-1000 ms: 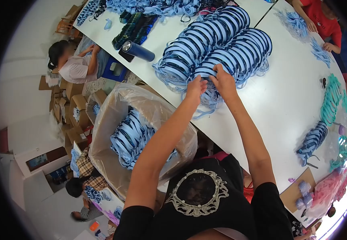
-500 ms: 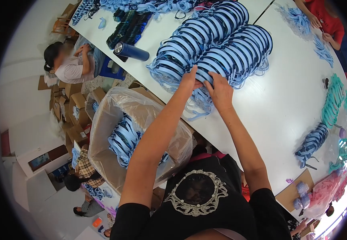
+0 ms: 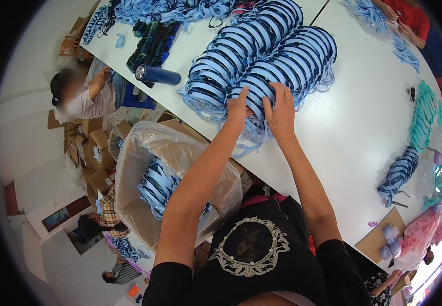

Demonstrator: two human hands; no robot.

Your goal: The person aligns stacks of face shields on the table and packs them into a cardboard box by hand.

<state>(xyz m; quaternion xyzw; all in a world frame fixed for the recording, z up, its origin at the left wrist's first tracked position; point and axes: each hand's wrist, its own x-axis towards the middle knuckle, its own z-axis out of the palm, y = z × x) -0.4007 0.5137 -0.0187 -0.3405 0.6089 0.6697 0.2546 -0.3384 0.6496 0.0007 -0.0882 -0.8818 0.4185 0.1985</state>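
Evidently, two striped rolls of nested light-blue and dark bands, laid side by side on a white table (image 3: pixel 333 145): the near roll (image 3: pixel 290 64) and the far roll (image 3: pixel 251 35), touching along their length, perhaps so that each steadies the other.

Item: left hand (image 3: pixel 237 107), at the left side of the near roll's close end, some fingers hidden; whether it grips or merely braces, I cannot tell.

Item: right hand (image 3: pixel 282 112), on the other side of that end, thumb and fingers apart against the bands; a pinch cannot be confirmed. The paired placing would suit keeping the end bands upright and in line.

Item: loose straps (image 3: pixel 251 133), trailing below the hands toward the table edge.

Item: carton with clear liner (image 3: pixel 134 153), beside the table, holding similar blue bands (image 3: pixel 154 189); the liner presumably keeps them clean.

Item: blue bottle (image 3: pixel 162 75), near dark bundles (image 3: pixel 152 48), apart from the rolls, likely to leave the hands room.
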